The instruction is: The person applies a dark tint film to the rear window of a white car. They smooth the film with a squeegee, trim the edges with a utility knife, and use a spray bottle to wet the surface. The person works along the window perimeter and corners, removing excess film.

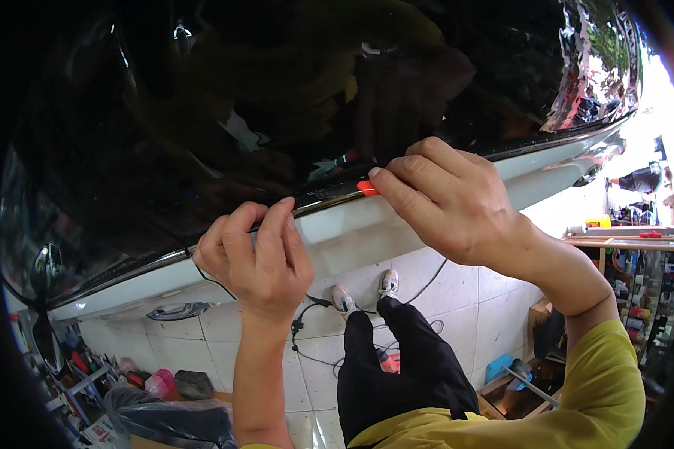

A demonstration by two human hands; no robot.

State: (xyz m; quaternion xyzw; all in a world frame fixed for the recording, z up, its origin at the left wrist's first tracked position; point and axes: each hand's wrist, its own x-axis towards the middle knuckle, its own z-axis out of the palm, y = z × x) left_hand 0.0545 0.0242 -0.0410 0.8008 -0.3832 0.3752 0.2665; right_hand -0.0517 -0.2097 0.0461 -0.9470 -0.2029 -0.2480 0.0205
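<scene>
A glossy, dark car surface (pixel 299 90) fills the upper view, bordered by a thin trim edge (pixel 337 199) above the white car body (pixel 352 224). My right hand (pixel 453 198) pinches a small red-orange scraper (pixel 367 188) against this edge, its tip showing beyond my fingers. To its left, my left hand (pixel 258 254) is closed with curled fingers at the same trim, its fingertips on the dark border. What the left fingers pinch, if anything, is hidden. A thin black cord (pixel 216 282) runs beside the left hand.
A door handle (pixel 178 310) sits low on the white body. Cables (pixel 298 329) and a red tool (pixel 388 361) lie on the tiled floor (pixel 457 299) around my feet. A wooden box (pixel 494 408) stands at lower right, cluttered shelves (pixel 640 299) beyond it.
</scene>
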